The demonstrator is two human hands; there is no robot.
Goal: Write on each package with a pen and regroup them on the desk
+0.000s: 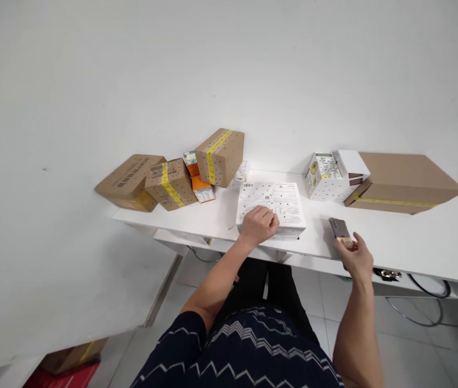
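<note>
My left hand point(259, 223) is curled into a loose fist and rests on the front part of a white printed box point(285, 202). Nothing shows between its fingers, though their undersides are hidden. That box lies flat on the white table point(398, 242), its top covered in small print and a barcode. Farther right, the thumb and fingers of my right hand point(356, 258) close around the lower end of a grey phone point(339, 229). The phone's camera side faces up, near the table's front edge.
Taped brown cartons point(221, 159) stand at the left, with an orange box point(202, 186) among them. Behind and to the right are a white patterned box point(324, 178) and a long brown carton point(410, 180). Black cables point(431, 291) hang by the front edge.
</note>
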